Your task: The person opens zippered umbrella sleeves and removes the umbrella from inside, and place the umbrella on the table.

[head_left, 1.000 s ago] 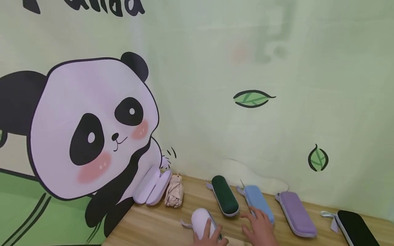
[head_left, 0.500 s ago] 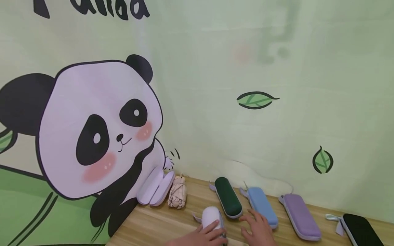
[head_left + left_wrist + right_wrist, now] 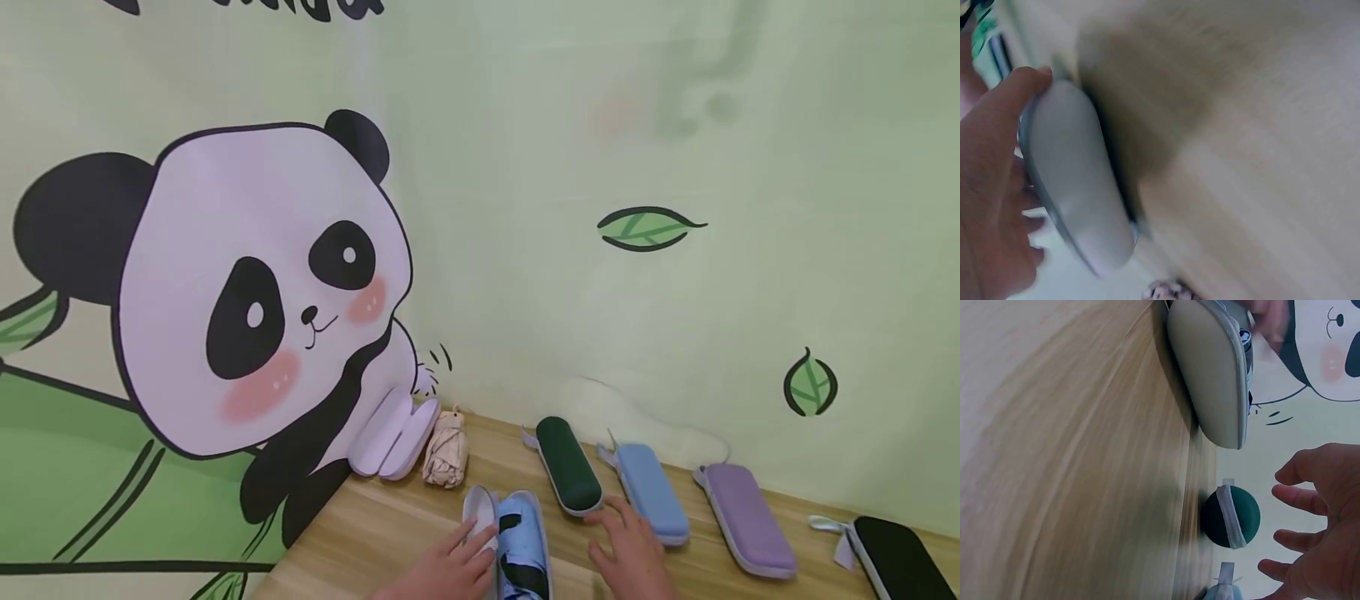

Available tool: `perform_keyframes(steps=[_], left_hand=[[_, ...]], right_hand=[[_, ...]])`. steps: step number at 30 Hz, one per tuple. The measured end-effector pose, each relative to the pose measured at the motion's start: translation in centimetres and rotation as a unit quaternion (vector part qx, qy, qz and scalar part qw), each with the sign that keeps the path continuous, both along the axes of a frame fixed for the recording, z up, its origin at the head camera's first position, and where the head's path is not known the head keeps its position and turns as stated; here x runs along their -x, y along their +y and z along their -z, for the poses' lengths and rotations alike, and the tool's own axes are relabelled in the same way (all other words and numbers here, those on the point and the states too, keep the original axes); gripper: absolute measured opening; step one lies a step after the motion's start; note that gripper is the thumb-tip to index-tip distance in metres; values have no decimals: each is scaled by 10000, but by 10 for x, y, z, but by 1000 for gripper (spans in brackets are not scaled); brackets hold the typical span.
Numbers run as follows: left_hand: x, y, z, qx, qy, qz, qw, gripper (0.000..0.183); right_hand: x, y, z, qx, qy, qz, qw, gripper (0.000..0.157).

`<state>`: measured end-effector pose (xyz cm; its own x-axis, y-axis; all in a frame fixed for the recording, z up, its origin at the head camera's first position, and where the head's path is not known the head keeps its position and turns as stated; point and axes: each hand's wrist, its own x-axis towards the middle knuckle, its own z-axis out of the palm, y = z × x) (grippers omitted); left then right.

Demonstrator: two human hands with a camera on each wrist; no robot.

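Observation:
A white zip glasses case (image 3: 480,507) lies spread apart at the front of the table, its other half showing a blue and black patterned cloth (image 3: 521,537). My left hand (image 3: 448,568) is at the lid, fingers over its inner side. In the left wrist view the thumb hooks over the end of the smooth pale shell (image 3: 1075,175), and the fingers lie behind it. My right hand (image 3: 632,552) hovers right of the case with fingers loosely bent and holds nothing. Its fingertips are near a dark green case (image 3: 568,467) and a light blue case (image 3: 654,493).
A purple case (image 3: 750,521) and a black case (image 3: 900,550) lie farther right on the wooden table (image 3: 337,554). At the back left stand a lavender case (image 3: 393,437), spread apart, and a beige crumpled bundle (image 3: 447,450). A panda-print backdrop (image 3: 480,208) rises behind.
The white case was closed and is now spread apart, with the patterned cloth showing. My left hand moved left with the lid. The right hand stayed nearly in place.

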<state>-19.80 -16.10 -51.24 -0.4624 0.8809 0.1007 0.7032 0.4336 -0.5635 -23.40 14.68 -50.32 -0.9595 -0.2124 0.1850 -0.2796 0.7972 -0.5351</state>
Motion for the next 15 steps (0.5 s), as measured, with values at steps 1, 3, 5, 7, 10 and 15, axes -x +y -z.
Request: perform_keyframes(steps=[1, 3, 5, 7, 10, 15], left_hand=[[2, -2, 9, 32, 372, 102, 9993, 35], [4, -5, 28, -152, 1002, 119, 9948, 27], [2, -7, 46, -471, 1286, -76, 9905, 26], [-3, -8, 55, -673, 1092, -404, 9909, 29], [-11, -6, 55, -619, 77, -1029, 9927, 40], [-13, 4, 51, -751, -1189, -1810, 9734, 47]], right_hand=[[1, -1, -1, 7, -8, 6, 10000, 23], [1, -3, -1, 4, -70, -24, 10000, 24], [1, -6, 1, 51, -185, -122, 9997, 25], [-1, -9, 2, 67, -217, -248, 9994, 24], [-4, -12, 4, 39, -221, -311, 9993, 23], [-4, -14, 4, -169, -86, -369, 9991, 22]])
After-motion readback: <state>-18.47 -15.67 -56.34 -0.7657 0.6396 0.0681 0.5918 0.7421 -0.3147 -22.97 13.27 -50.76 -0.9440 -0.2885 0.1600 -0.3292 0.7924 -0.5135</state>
